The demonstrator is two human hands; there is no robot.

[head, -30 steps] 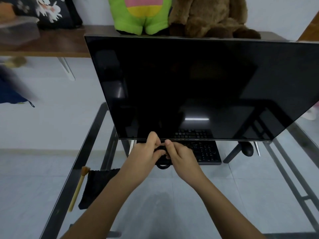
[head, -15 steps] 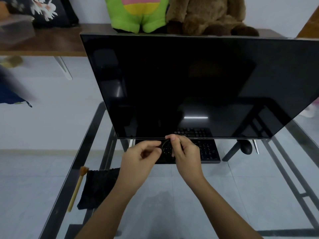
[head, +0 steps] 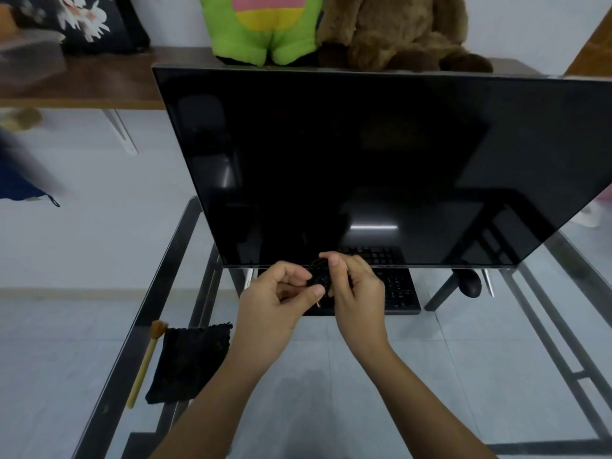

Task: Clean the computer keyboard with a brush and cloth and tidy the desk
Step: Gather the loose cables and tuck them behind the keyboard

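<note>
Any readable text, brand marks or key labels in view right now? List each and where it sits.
None can be read.
Keyboard: key legends too small and dark.
Monitor: screen off, no logo visible on the frame.
Cushion on the shelf: flower print only, no words.

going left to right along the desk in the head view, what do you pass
brush → cloth → left hand → right hand → keyboard → mouse

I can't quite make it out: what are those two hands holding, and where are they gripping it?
A coiled black cable. The right hand pinches the top of the loop; the left hand pinches its lower part, near the plug.
</note>
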